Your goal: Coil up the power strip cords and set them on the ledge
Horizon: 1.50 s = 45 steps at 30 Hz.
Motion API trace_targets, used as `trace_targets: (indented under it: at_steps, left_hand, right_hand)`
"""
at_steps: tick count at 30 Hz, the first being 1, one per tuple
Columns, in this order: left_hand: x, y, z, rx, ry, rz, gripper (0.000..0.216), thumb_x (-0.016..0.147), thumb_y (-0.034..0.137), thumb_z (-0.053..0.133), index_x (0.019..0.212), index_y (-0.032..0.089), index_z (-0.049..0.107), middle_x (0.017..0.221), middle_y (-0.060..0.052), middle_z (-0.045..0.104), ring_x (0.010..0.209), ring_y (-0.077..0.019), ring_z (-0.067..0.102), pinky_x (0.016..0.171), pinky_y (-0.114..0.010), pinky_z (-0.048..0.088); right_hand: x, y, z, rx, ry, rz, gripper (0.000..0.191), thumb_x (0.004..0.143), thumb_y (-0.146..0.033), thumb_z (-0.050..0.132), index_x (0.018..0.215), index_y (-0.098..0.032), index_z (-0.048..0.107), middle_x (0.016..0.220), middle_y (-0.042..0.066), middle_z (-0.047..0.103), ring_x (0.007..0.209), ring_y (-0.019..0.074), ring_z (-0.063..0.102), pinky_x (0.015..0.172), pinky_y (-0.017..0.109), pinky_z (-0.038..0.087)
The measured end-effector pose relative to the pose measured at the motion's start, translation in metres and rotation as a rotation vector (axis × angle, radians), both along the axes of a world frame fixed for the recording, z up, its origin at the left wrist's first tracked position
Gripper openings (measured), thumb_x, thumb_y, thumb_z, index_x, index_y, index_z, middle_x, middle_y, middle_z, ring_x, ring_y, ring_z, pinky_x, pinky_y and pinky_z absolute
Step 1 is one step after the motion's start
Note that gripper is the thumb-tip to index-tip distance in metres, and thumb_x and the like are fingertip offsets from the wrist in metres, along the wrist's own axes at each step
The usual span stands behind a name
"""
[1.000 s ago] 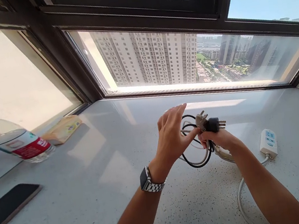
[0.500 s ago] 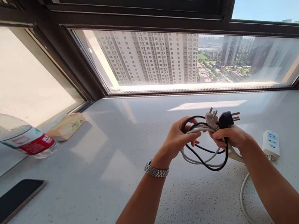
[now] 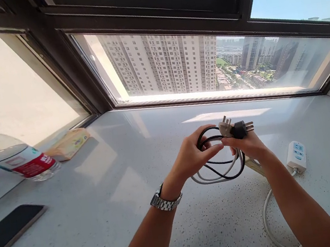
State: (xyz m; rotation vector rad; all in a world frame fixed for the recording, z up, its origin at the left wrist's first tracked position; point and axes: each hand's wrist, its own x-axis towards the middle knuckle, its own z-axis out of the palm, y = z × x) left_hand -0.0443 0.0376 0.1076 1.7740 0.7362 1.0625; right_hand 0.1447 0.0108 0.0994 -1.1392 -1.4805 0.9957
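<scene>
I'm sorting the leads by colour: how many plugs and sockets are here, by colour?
Black plug: 1, in the right hand
Grey-white plug: 1, same hand
White power strip: 1, on the sill
Total: 3

A second ago the left hand [image 3: 195, 156] was spread open, fingers raised, in front of the coiled cords [image 3: 218, 165]; by half a second ago it had curled round the loops, and now it grips them with the fingers pressed close to the right hand [image 3: 246, 146]. The two hands have drawn together since then, so the black and white loops hang shorter and tighter. The grey plug [image 3: 225, 127] and black plug [image 3: 240, 129] now sit a little higher above the table [image 3: 104, 216].
</scene>
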Motion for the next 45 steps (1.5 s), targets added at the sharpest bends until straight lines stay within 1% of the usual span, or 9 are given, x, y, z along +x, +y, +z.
trace_targets:
  at_steps: [6,9,12,16,19,23,32,36,45]
  left_hand:
    - [0.008,-0.006,-0.003,0.321,0.022,0.032,0.027,0.072,0.026,0.072,0.097,0.018,0.068,0.057,0.002,0.058,0.048,-0.0073,0.043,0.049,-0.018,0.040]
    - [0.009,-0.008,-0.005,0.413,0.021,0.013,0.030,0.073,0.027,0.072,0.101,0.019,0.069,0.060,0.000,0.065,0.046,-0.0077,0.047,0.050,-0.018,0.043]
    - [0.009,-0.009,-0.004,0.443,-0.019,0.013,0.033,0.072,0.030,0.073,0.103,0.020,0.069,0.070,-0.003,0.071,0.050,-0.0102,0.057,0.054,-0.020,0.048]
    - [0.007,-0.008,-0.003,0.427,-0.087,0.032,0.028,0.070,0.031,0.075,0.095,0.020,0.072,0.084,-0.007,0.074,0.065,-0.0160,0.067,0.062,-0.023,0.053]
    - [0.006,-0.007,-0.003,0.394,-0.103,0.102,0.023,0.070,0.030,0.074,0.091,0.020,0.074,0.078,-0.006,0.074,0.058,-0.0141,0.064,0.058,-0.022,0.051]
    - [0.007,-0.009,-0.001,0.402,-0.114,0.200,0.022,0.067,0.032,0.076,0.085,0.020,0.075,0.068,-0.004,0.072,0.053,-0.0127,0.059,0.054,-0.022,0.047]
    - [0.003,-0.008,0.008,0.575,0.010,0.429,0.021,0.067,0.036,0.078,0.079,0.020,0.074,0.064,-0.001,0.060,0.053,-0.0088,0.050,0.052,-0.020,0.041]
    - [-0.003,-0.006,0.013,0.523,0.013,0.346,0.026,0.063,0.041,0.080,0.076,0.019,0.073,0.062,0.001,0.057,0.053,-0.0085,0.046,0.047,-0.019,0.039]
    - [-0.003,-0.003,0.011,0.229,-0.044,-0.099,0.024,0.067,0.039,0.076,0.063,0.016,0.071,0.062,-0.004,0.064,0.056,-0.0118,0.055,0.049,-0.021,0.043]
  right_hand:
    - [-0.007,0.007,-0.003,-0.012,0.238,-0.336,0.044,0.074,-0.061,0.063,0.062,-0.019,0.053,0.046,-0.002,0.049,0.036,0.0117,0.045,0.035,0.026,0.033]
    - [-0.010,0.010,-0.003,0.048,0.217,-0.356,0.049,0.073,-0.068,0.059,0.069,-0.020,0.053,0.052,-0.002,0.050,0.042,0.0115,0.046,0.039,0.025,0.034]
    - [-0.013,0.008,-0.002,0.117,0.168,-0.280,0.057,0.074,-0.076,0.049,0.083,-0.020,0.058,0.060,0.000,0.054,0.056,0.0142,0.054,0.050,0.025,0.042]
    - [-0.018,0.002,-0.001,-0.114,0.208,-0.070,0.072,0.078,-0.079,0.033,0.098,-0.017,0.062,0.048,-0.001,0.052,0.043,0.0135,0.050,0.041,0.023,0.036]
    - [-0.020,0.000,0.001,-0.249,0.329,0.084,0.067,0.077,-0.073,0.044,0.105,-0.014,0.060,0.045,-0.002,0.054,0.037,0.0126,0.048,0.038,0.023,0.036]
    - [-0.023,-0.001,0.003,-0.294,0.484,0.097,0.059,0.078,-0.063,0.054,0.116,-0.018,0.052,0.049,-0.004,0.058,0.034,0.0121,0.050,0.035,0.021,0.037]
    - [-0.030,0.002,-0.003,-0.524,0.441,0.294,0.050,0.083,-0.064,0.047,0.082,-0.015,0.057,0.050,0.002,0.059,0.032,0.0086,0.045,0.028,0.017,0.029]
    - [-0.029,-0.002,-0.002,-0.688,0.344,0.445,0.053,0.083,-0.066,0.042,0.072,-0.015,0.053,0.041,0.001,0.052,0.029,0.0093,0.043,0.029,0.018,0.031]
    - [-0.042,-0.015,-0.008,-0.633,0.222,0.797,0.059,0.072,-0.069,0.049,0.090,-0.014,0.061,0.037,-0.003,0.049,0.026,0.0091,0.035,0.025,0.019,0.025]
